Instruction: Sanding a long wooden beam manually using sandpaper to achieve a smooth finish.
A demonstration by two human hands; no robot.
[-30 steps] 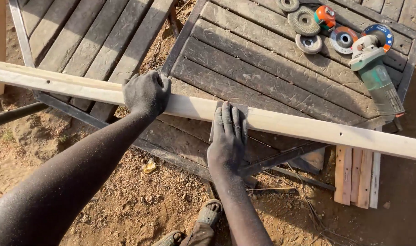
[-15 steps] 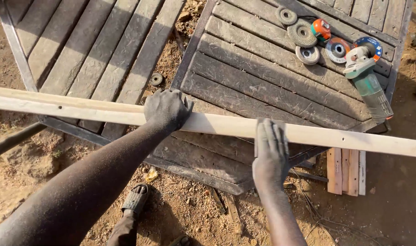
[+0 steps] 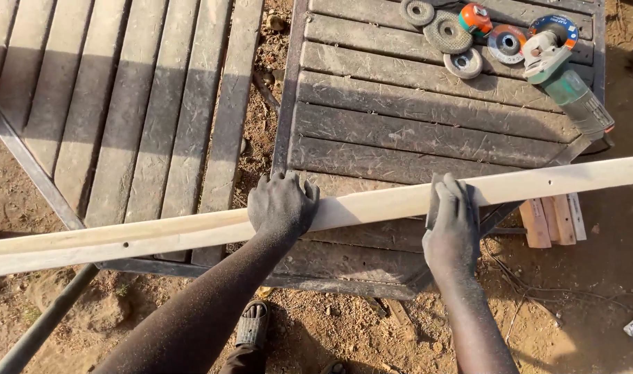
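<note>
A long pale wooden strip (image 3: 372,204) lies across two weathered slatted tables and rises slightly toward the right. My left hand (image 3: 282,205) is curled over the strip above the gap between the tables, gripping it. My right hand (image 3: 452,223) lies flat on the strip further right, over the right table (image 3: 413,131). It presses down a dark thin sheet (image 3: 434,199), apparently sandpaper, of which only the left edge shows beside the fingers. Both hands and forearms are dusted with fine sawdust.
A green angle grinder (image 3: 566,79), several grinding discs (image 3: 448,31) and an orange tape measure (image 3: 476,17) sit at the right table's far corner. The left table (image 3: 122,111) has bare slats. Short wood offcuts (image 3: 552,221), a metal pipe (image 3: 46,322) and my sandalled foot (image 3: 250,325) are on the dirt.
My right hand has slid rightward along the strip. My left hand has kept its grip. The view has shifted, so the strip now slopes up to the right.
</note>
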